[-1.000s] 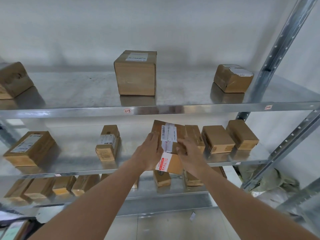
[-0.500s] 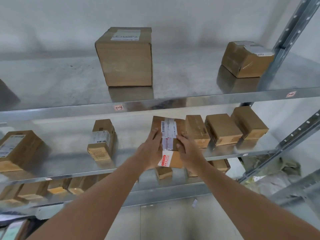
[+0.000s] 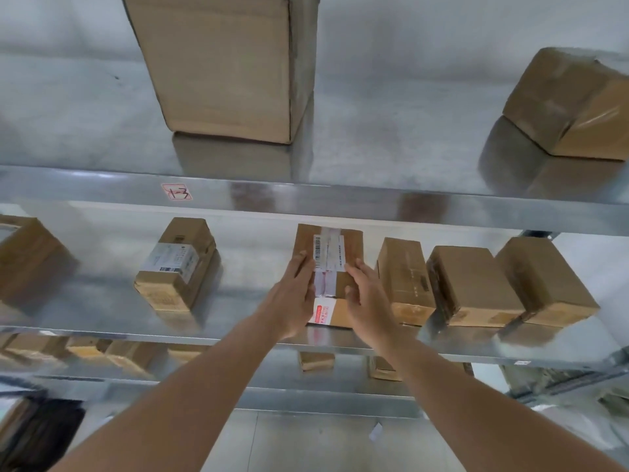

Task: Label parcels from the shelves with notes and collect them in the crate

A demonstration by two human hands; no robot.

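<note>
Two bare forearms are reaching up from the bottom of the frame toward the middle shelf [image 3: 102, 330]. The left hand [image 3: 292, 303] is lying against the left side of a taped cardboard parcel [image 3: 328, 264], its fingers extended along the box edge, and the right hand [image 3: 366, 298] is pressing the right side, fingers stretched forward with the thumb tucked near the front face; between them the two hands are clasping the parcel, which is sitting on the middle shelf near its front lip. A barcode label and white tape are running down the parcel's top, and a red-and-white sticker is showing on its front. Just to its right three plain boxes [image 3: 473, 284] are standing in a row, and to its left a labelled box [image 3: 177, 264] is sitting apart. Farther up, the top shelf [image 3: 374, 202] is carrying a large carton [image 3: 224, 66] and a wrapped box [image 3: 571, 103]; a small tag on its edge seems to be reading "1-3", though it is blurred.
</note>
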